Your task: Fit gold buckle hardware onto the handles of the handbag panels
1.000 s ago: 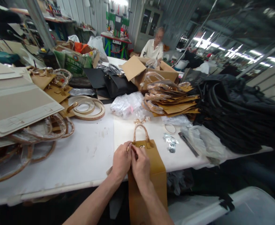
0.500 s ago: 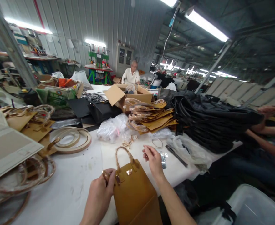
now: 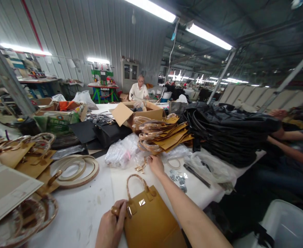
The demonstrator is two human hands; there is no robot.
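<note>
A mustard-tan leather handbag (image 3: pixel 151 220) lies on the white table (image 3: pixel 86 206) at the bottom of the view. It has a looped tan handle (image 3: pixel 135 186) and a small gold plate on its front. My left hand (image 3: pixel 111 222) rests at the bag's left edge, pinching a small gold metal fitting (image 3: pixel 114 210) beside a strap tab. My right hand (image 3: pixel 155 164) is stretched far forward, away from the bag, and shows nothing in its fingers. It is close to a small pile of gold clasps (image 3: pixel 141 167) and touches the table near a clear plastic bag (image 3: pixel 121 153).
Stacked tan panels with handles (image 3: pixel 159 136) and a cardboard box (image 3: pixel 138 115) stand ahead. Black bags (image 3: pixel 226 134) pile up on the right, beside a dark metal bar (image 3: pixel 196 175). Tan rings (image 3: pixel 73 170) lie left. A co-worker (image 3: pixel 138 92) sits behind; another's arms (image 3: pixel 288 148) show right.
My right hand has moved further forward, from beside the bag to near the gold clasps. The view has tilted up and shifted slightly. My left hand stays at the bag's left edge.
</note>
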